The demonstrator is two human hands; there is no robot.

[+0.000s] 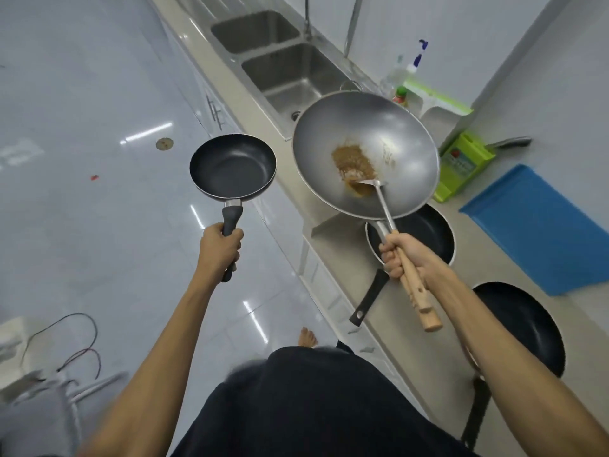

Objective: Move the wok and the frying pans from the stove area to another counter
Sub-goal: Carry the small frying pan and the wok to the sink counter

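Head cam: left hand (pixel 220 246) grips 1 frying pan (pixel 232 165), right hand (pixel 403 255) grips wok (pixel 365 153); 2 pans (pixel 425 235) on counter (pixel 478 268).

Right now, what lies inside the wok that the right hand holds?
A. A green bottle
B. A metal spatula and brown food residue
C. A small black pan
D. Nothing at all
B: in the wok, held by the right hand, a metal spatula rests beside brown residue.
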